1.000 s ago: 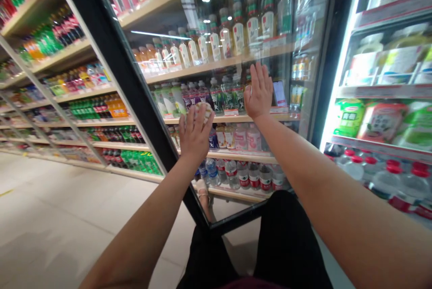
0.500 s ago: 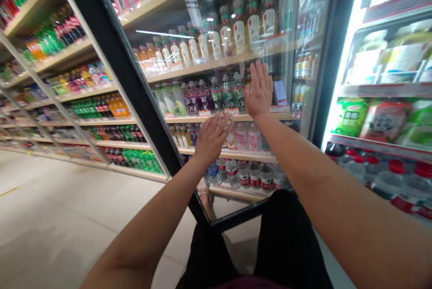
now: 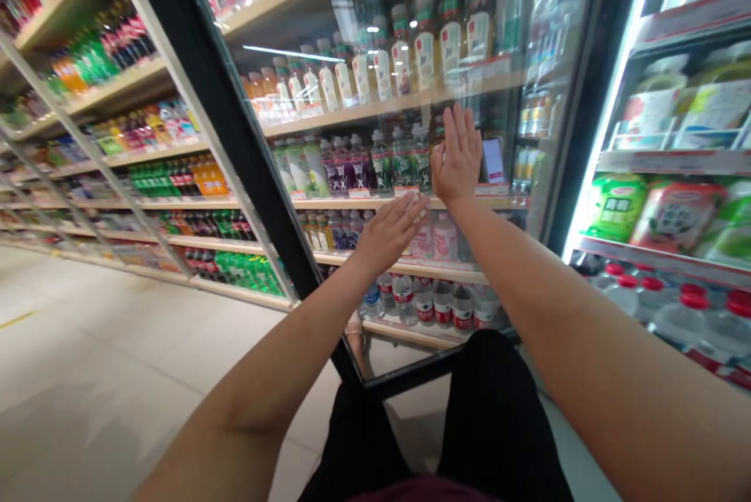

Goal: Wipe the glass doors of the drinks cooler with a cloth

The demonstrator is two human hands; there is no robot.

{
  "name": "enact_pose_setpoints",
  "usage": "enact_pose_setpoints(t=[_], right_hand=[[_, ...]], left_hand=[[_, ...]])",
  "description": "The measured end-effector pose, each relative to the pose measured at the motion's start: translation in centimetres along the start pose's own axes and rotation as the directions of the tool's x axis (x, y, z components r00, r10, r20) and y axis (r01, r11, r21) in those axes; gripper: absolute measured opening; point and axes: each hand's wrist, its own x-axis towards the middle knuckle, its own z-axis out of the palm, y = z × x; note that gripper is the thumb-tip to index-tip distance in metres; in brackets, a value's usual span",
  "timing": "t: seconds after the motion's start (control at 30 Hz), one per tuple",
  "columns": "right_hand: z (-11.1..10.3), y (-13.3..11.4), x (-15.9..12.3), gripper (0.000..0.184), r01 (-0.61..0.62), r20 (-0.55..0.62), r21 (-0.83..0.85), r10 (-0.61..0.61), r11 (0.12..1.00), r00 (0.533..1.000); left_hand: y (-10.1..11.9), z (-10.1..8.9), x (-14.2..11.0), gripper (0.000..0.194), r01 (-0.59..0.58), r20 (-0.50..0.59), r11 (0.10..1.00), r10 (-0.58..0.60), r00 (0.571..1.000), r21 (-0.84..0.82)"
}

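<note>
My right hand (image 3: 458, 158) lies flat against the glass door (image 3: 352, 33) of a cooler, fingers stretched upward and holding nothing. My left hand (image 3: 393, 232) is also pressed on the glass, just below and left of the right one, fingers extended toward the right. I see nothing in it. The door swings out from the cooler and has a black frame (image 3: 235, 142). Rows of drink bottles (image 3: 404, 56) show through the glass on wooden shelves.
The lit cooler interior stands open at the right, with red-capped water bottles (image 3: 674, 306) low down and green pouches (image 3: 616, 205) above. Long shelves of soft drinks (image 3: 170, 181) run along the left. Pale tiled floor (image 3: 88, 377) spreads at the lower left. My dark-clothed legs (image 3: 498, 424) are below.
My left hand has slid rightward across the glass, closing in on the right hand. The right hand has stayed almost where it was.
</note>
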Motion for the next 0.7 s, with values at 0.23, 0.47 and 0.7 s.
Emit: enact_pose_setpoints(t=[0.23,0.47,0.7], right_hand=[[0.1,0.2,0.0,0.069,0.006,-0.002,-0.013,-0.006,1.000,1.000],[0.1,0.5,-0.1,0.067,0.029,-0.017,0.005,-0.029,1.000,0.999],[-0.2,0.5,-0.2,0.069,0.023,-0.021,0.040,-0.022,0.999,1.000]], left_hand=[[0.4,0.2,1.1,0.051,0.214,-0.042,0.977,-0.214,0.976,-0.016],[-0.1,-0.6,1.2,0.051,0.110,-0.016,0.994,-0.110,0.994,-0.020],[0.7,-0.3,1.4,0.046,0.082,-0.013,0.996,-0.083,0.996,-0.033]])
